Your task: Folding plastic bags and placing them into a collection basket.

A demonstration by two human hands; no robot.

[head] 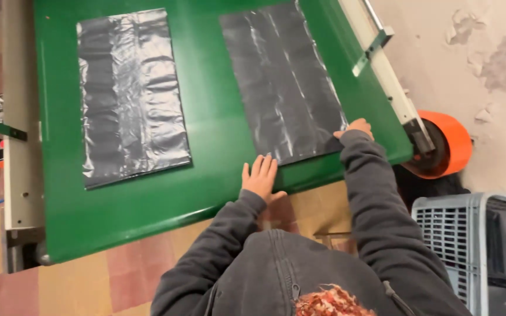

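Observation:
Two flat black plastic bags lie on a green conveyor belt (147, 193). The right bag (285, 82) reaches toward the belt's near edge. My left hand (260, 175) rests flat, fingers spread, at the near left corner of that bag. My right hand (355, 127) sits at the bag's near right corner, fingers curled on its edge; the grip itself is hard to make out. The left bag (130, 93) lies apart, untouched. Both arms wear dark grey hoodie sleeves.
An orange roller (446, 143) ends the belt at the right, beside a white frame rail (387, 76). A grey plastic crate (469, 246) stands at the lower right. A metal frame (19, 146) runs along the left. Tiled floor lies below.

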